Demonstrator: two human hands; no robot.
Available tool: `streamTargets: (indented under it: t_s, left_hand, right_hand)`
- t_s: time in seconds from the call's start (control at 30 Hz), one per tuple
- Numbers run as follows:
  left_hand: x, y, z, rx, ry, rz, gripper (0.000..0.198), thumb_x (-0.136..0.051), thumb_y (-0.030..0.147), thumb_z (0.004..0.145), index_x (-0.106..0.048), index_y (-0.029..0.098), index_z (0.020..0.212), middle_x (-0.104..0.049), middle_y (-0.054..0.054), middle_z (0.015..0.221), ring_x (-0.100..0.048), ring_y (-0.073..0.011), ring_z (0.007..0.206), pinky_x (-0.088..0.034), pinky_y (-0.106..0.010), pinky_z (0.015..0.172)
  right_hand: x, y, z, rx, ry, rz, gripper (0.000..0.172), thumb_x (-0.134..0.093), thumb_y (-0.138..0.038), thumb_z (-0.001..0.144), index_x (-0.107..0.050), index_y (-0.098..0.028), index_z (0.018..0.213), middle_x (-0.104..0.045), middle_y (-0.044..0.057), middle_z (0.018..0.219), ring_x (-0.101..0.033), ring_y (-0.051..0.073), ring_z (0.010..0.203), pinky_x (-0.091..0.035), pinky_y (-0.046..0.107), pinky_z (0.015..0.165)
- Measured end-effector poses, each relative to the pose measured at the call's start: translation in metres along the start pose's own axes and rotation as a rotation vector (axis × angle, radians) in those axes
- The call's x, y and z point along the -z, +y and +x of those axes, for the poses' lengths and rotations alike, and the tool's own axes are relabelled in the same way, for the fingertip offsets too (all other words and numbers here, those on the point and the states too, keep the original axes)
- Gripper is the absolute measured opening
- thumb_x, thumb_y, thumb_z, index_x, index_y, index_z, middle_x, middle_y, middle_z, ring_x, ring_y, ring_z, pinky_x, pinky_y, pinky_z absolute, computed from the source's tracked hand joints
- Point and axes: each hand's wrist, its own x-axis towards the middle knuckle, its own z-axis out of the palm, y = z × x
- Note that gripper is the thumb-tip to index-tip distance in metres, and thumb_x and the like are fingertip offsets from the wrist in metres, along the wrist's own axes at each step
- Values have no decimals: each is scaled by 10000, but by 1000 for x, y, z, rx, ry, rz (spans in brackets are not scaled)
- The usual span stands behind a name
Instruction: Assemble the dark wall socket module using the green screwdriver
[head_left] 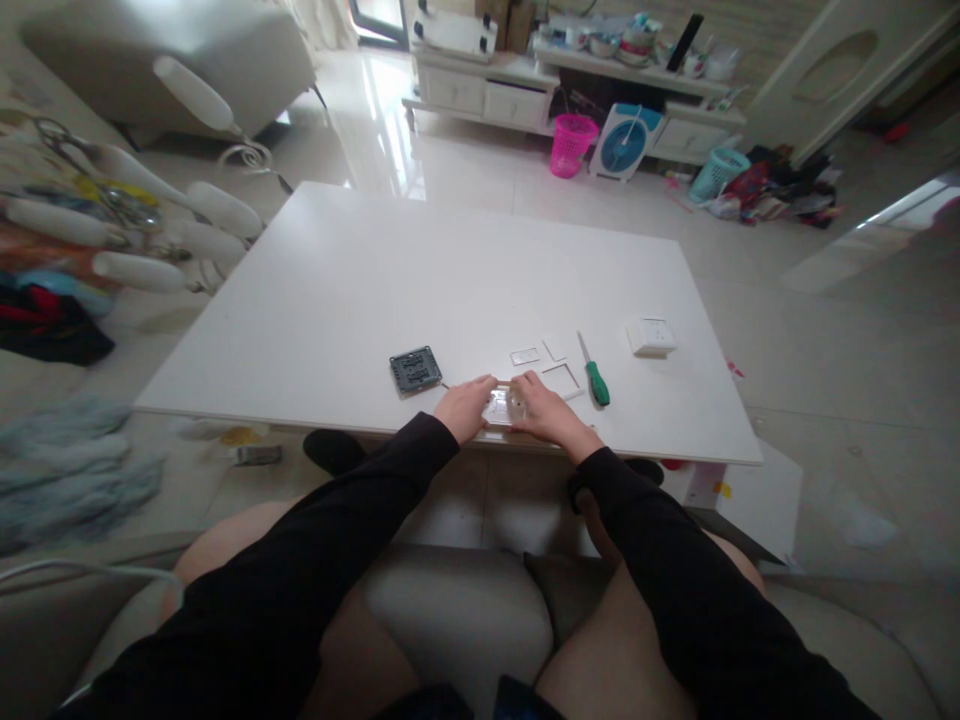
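At the near edge of the table, a small whitish square plastic box [498, 406], which looks like an electrical mounting box, is gripped between my two hands. My left hand [466, 407] closes on its left side, and my right hand [549, 412] on its right side. Fingers cover part of it. Just beyond my right hand lie a thin white frame [561, 378], a small white rectangular plate [524, 356] and a narrow white strip [554, 350]. Further right is a screwdriver [597, 383] with a green handle. The dark back of a square socket panel [415, 370] faces up left of my left hand.
A white box with a socket face [652, 336] stands at the right of the white table [450, 260]. Across the floor are a pink basket [572, 147], a blue and white fan [626, 140] and a low cabinet [480, 98]. White lamp arms [217, 208] hang at left.
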Motion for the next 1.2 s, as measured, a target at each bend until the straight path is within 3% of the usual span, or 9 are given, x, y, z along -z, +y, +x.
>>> streamTargets:
  t_s: [0.27,0.57,0.63,0.73,0.8,0.9,1.0,1.2]
  left_hand:
    - [0,2,-1,21,18,2,617,-885,144,721,-540,220,1226,-626,-81,1281,-692,-274,1140,-534,-338,905]
    - [-6,-1,1,20,-15,-57,594,-823,94,751,-544,202,1264,-631,-116,1339,-669,-293,1208,-508,-363,1001]
    - [-5,-4,3,11,-34,-58,657,-831,119,745,-529,196,1324,-581,-147,1433,-634,-309,1276,-498,-375,1043]
    - [4,-15,7,12,-77,-16,944,-900,188,671,-430,194,1489,-342,-210,1655,-467,-379,1463,-434,-428,1155]
    - [14,-28,11,75,-79,55,1055,-903,189,645,-371,197,1556,-248,-230,1696,-362,-421,1525,-374,-477,1206]
    - [30,-50,13,294,-40,149,1037,-859,243,696,-340,202,1593,-270,-253,1675,-290,-455,1546,-310,-543,1228]
    - [39,-67,10,464,-95,157,977,-802,287,743,-350,218,1606,-253,-272,1665,-322,-513,1497,-342,-603,1178]
    - [35,-87,9,464,-113,143,943,-741,259,734,-384,236,1607,-303,-257,1608,-335,-525,1456,-406,-596,1127]
  right_hand:
    - [0,-1,-1,8,19,-13,789,-942,-283,689,-462,-205,1310,-523,127,1383,-696,271,1051,-551,355,845]
    - [2,-2,-1,-35,-15,-46,726,-903,-343,743,-504,-226,1338,-552,116,1399,-707,257,1020,-539,336,803]
    - [2,-3,-1,-51,-17,-64,748,-886,-366,757,-495,-243,1383,-546,121,1438,-712,270,1022,-544,344,785]
    - [3,-5,-2,-56,-1,-52,846,-868,-368,774,-430,-264,1490,-513,128,1527,-695,311,1138,-567,366,821]
    - [5,-6,-2,-60,18,-37,903,-858,-392,783,-385,-268,1542,-480,130,1580,-665,336,1221,-580,389,863]
    - [11,-5,-2,-77,62,-17,891,-830,-460,805,-389,-258,1553,-470,135,1593,-644,351,1265,-587,421,906]
    - [19,0,-1,-115,116,-9,784,-753,-489,868,-424,-228,1530,-502,152,1545,-646,353,1251,-581,445,927]
    - [24,10,1,-147,185,9,588,-596,-470,974,-467,-201,1482,-551,164,1472,-624,344,1280,-550,449,997]
